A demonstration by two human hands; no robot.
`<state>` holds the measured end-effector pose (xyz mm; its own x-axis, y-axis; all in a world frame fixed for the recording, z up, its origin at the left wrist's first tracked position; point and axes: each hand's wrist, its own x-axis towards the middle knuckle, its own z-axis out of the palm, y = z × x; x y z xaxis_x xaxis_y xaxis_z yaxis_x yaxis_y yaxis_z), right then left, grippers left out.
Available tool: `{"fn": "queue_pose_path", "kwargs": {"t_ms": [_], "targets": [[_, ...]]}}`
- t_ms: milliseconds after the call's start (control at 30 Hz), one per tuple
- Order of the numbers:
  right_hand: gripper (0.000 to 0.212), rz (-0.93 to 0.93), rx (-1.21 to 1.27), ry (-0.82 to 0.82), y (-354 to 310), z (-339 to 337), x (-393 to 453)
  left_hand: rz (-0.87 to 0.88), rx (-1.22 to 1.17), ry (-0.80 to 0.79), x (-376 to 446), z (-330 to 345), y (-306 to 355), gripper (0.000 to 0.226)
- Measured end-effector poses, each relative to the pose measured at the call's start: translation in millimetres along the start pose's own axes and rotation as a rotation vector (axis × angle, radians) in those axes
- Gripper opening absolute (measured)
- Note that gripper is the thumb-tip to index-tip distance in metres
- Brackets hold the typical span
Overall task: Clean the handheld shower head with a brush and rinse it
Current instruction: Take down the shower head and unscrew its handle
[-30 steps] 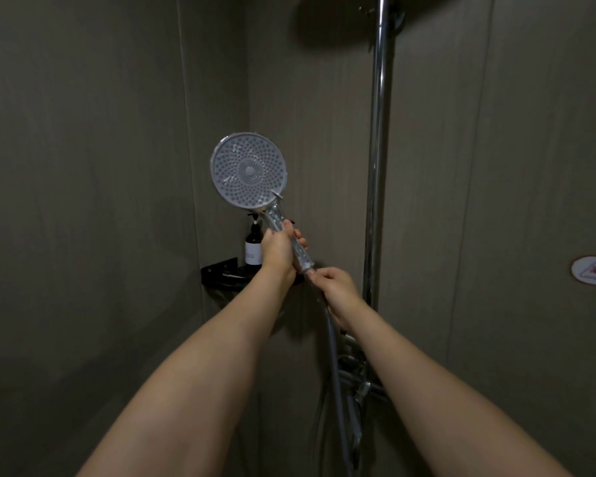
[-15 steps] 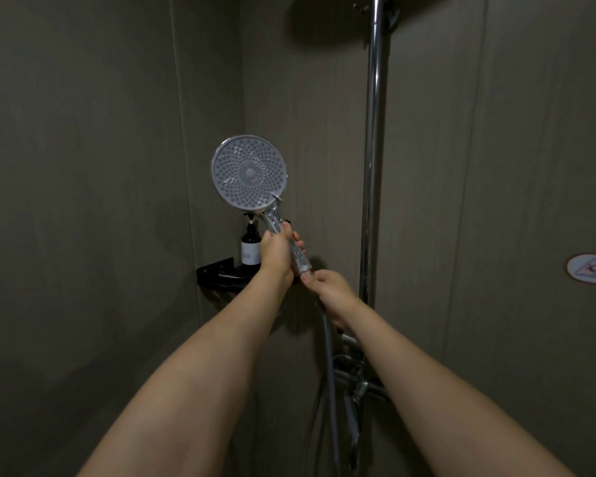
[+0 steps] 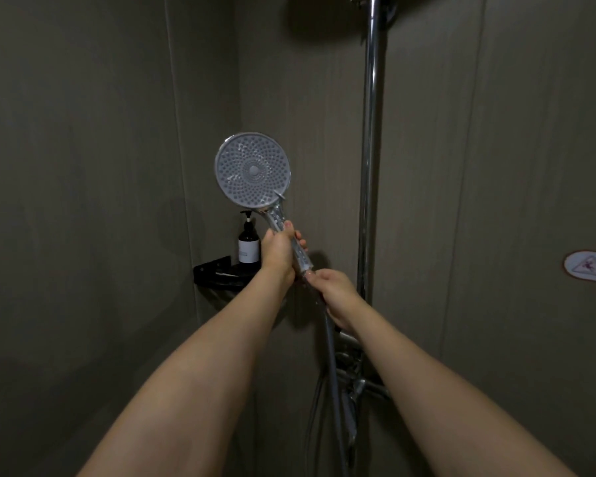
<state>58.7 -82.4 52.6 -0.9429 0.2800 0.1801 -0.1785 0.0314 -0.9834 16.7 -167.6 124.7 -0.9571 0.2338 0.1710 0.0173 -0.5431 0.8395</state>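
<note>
Handheld shower head [image 3: 253, 170] | round grey face dotted with nozzles, facing the viewer | raised upright, chrome handle angling down-right | centre, near far corner

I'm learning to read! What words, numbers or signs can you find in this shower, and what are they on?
No words are readable.
Wall sign: red warning triangle with a slipping figure; anything beside it is cut off at the picture's edge.
Dark pump bottle on the corner shelf: pale label, print too small and blurred to read.
</note>
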Motion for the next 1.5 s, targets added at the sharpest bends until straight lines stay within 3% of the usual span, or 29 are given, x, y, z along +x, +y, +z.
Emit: {"fn": "queue_pose_path", "kwargs": {"t_ms": [267,400,567,667,867,1000,1100,1233,1300,1400,1500], "targets": [[0.021,0.019,0.007,-0.021,-3.5,-2.0,-6.3,-0.003,-0.011,-0.018,-1.6,2.6,-3.4,0.019],[0.027,0.063,0.069,-0.032,-3.4,-3.0,-4.4,-0.011,-0.001,-0.021,-2.0,4.4,-4.1,0.019],[0.014,0.028,-0.006,-0.034,-4.0,-7.6,-6.4,-0.012,-0.007,-0.026,-2.9,6.8,-3.5,0.018],[0.024,0.063,0.09,-0.06,-7.1,-6.5,-7.1,-0.028,0.001,-0.031,-4.8,5.9,-3.1,0.015],[0.016,0.009,-0.038,-0.042,-7.5,-7.5,-10.8,-0.011,-0.015,-0.034,-4.7,5.5,-3.6,0.016],[0.026,0.064,0.013,-0.05,-8.2,-4.4,-9.8,-0.023,0.008,-0.029,-3.8,3.8,-3.9,0.015],[0.014,-0.001,-0.134,-0.018,-8.3,-6.1,-14.0,-0.018,-0.013,-0.031,-4.9,4.1,-4.1,0.015],[0.023,0.026,0.004,-0.034,-10.1,-2.7,-14.3,-0.022,-0.008,-0.036,-4.3,4.7,-3.8,0.016],[0.026,0.022,-0.054,-0.027,-9.6,-3.0,-13.2,-0.027,0.0,-0.035,-4.0,4.8,-3.6,0.014],[0.016,-0.03,-0.183,0.01,-10.4,-6.2,-16.4,-0.021,-0.029,-0.04,-5.7,5.5,-4.1,0.015],[0.015,-0.002,-0.07,-0.032,-9.8,-6.0,-18.1,-0.027,-0.028,-0.04,-5.6,5.0,-4.1,0.014]]}}
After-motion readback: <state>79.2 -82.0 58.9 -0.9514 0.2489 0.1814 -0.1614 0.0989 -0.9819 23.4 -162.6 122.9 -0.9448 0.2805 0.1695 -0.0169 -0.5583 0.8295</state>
